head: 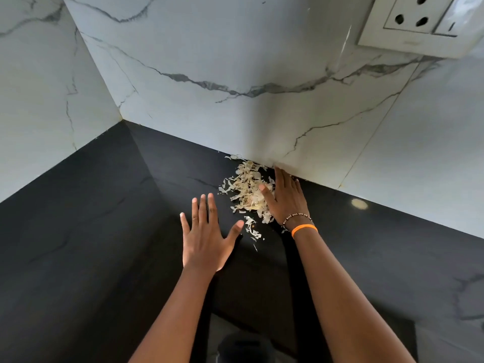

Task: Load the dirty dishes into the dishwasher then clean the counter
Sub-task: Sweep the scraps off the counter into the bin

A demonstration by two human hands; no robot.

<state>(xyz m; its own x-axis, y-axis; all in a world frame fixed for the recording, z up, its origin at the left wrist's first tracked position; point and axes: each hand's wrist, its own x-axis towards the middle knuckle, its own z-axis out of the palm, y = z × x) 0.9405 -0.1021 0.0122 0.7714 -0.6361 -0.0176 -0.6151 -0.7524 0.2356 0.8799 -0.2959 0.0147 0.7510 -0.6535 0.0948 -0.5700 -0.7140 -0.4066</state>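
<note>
- While no dishes are in sight, the step in hand looks like the cleaning of the table [78, 231].
- Peels [247, 188]: pale, dry heap on the dark table, against the wall [235, 113].
- Right hand [284, 197]: flat, fingers straight and together, edge against the heap on the wall side.
- Left hand [207, 242]: spread, palm down, just beside the heap, holding nothing.
- Judgement: next move calls for both hands closing in to gather the peels; stray flakes near the left thumb may be missed.

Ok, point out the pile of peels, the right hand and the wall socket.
pile of peels [245, 186]: head view, middle of the heap.
right hand [285, 197]: head view, back of the hand.
wall socket [416, 20]: head view, its face plate.
</note>
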